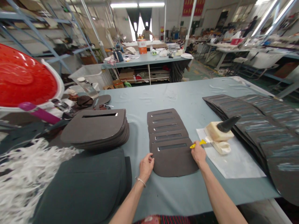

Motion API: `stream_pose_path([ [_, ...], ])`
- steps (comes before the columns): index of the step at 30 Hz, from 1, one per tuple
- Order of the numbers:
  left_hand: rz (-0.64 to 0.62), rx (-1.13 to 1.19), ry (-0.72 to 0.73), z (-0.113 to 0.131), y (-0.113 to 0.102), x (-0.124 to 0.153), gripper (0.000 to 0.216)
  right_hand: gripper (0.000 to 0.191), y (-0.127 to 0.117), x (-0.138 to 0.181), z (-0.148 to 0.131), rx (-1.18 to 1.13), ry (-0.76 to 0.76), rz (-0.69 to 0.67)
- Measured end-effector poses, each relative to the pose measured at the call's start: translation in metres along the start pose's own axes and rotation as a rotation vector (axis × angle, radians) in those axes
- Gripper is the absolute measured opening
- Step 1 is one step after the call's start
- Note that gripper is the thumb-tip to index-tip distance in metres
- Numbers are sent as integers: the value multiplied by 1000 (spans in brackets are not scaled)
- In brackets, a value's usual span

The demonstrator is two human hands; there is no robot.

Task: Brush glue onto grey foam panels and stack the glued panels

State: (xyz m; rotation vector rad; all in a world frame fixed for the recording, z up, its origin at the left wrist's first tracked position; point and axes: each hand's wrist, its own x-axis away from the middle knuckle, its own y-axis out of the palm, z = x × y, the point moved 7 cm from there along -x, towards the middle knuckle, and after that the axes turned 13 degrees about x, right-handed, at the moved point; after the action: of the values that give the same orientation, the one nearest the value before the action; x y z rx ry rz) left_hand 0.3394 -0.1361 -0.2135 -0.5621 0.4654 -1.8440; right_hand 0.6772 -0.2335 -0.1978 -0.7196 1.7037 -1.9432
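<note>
In front of me, dark brown slotted panels (174, 160) lie overlapped in a row running away from me, each with a rectangular slot. My left hand (146, 166), with a bracelet at the wrist, has its fingers closed at the left edge of the nearest panel. By that panel's right edge, my right hand (199, 154) is closed round a brush with a yellow handle (198, 143), its bristle end pointing right. Just beyond it, a cream plastic container (218, 133) with a black cone-shaped piece (229, 123) on it sits on a white sheet (233, 163).
At left are a stack of slotted panels (100, 129), dark green sheets (84, 183) and white strips (32, 177). A red plastic basin (25, 77) stands behind. Rows of panels with shiny streaks (263, 130) cover the right side. Another table (149, 59) and people are farther off.
</note>
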Motion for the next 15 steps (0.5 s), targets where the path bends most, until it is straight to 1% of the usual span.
stream_pose_path([
  [9,2,-15,0,0,2,0,26,26,-4,3,-1,4,-5,2],
  [15,11,-61,32,-1,8,0,27,25,0,1,-1,3,-23,3],
])
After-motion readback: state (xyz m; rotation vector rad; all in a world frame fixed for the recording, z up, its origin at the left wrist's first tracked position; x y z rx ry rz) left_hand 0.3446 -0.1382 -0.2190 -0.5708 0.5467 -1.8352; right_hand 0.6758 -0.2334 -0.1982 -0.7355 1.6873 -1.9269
